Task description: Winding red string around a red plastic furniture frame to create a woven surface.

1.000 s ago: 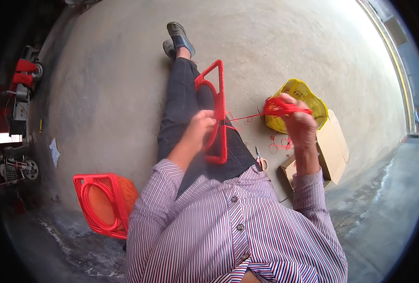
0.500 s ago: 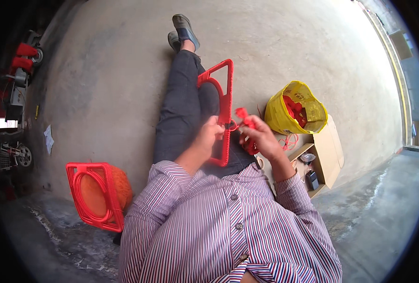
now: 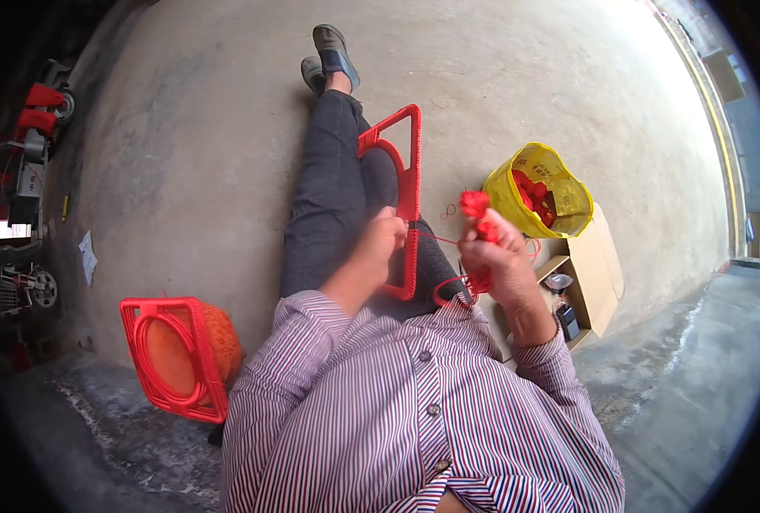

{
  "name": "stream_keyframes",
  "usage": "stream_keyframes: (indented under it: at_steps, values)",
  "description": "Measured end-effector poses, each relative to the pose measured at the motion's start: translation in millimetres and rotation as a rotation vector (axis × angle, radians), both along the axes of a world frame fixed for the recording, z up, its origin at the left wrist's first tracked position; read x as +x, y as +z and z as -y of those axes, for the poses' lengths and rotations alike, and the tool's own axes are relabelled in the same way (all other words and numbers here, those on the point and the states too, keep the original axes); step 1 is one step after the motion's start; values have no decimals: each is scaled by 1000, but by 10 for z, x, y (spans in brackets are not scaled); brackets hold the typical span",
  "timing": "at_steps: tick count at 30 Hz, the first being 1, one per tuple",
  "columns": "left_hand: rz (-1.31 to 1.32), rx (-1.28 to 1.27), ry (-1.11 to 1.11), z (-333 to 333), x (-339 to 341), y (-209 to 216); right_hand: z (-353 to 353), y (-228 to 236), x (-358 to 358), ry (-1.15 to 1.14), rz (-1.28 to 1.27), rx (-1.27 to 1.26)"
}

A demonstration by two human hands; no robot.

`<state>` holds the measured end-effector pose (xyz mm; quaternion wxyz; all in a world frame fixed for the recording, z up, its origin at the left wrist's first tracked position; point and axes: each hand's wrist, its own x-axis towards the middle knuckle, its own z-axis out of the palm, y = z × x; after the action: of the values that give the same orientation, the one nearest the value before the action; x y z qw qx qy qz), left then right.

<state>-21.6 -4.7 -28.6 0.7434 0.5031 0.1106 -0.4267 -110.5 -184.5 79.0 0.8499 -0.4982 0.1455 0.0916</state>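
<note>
A red rectangular frame [image 3: 410, 195], its side wrapped in cord, stands over my thighs. My left hand [image 3: 381, 244] is closed on its near part, and its fingertips are partly hidden. To the right, my right hand [image 3: 501, 256] is closed round a bundle of red cord [image 3: 475, 203], which sticks out above and below the fist. From the frame's side a thin red strand [image 3: 435, 240] stretches across to the right hand. Loops of red cord [image 3: 452, 289] hang below that hand, over my lap.
A yellow bucket-like bag [image 3: 506, 205] holding red material stands at the right. Beside it lies an open cardboard box [image 3: 598, 274] with small items inside. At my left, a similar red frame [image 3: 196, 342] leans on an orange rounded object [image 3: 220, 338]. Vehicles line the far left.
My right hand has moved right, away from the frame, with the cord bundle. The small loop at the frame's side has become a taut strand. My left hand stays on the frame.
</note>
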Motion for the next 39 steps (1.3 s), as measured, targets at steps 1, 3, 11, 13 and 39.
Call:
stream_keyframes:
  at_steps: [1,3,11,13,39]
  values:
    - [2,3,5,14,-30,-14,57,73,14,-25,28,59]
    - [1102,754,55,128,-130,139,157,231,38,-27,161,-41]
    - [803,478,205,-97,235,261,152,-280,232,528,655,-1313]
    - [863,707,0,-351,238,216,70,-403,256,581,527,-1318]
    - [632,492,32,-135,48,163,819,147,234,-413,385,356]
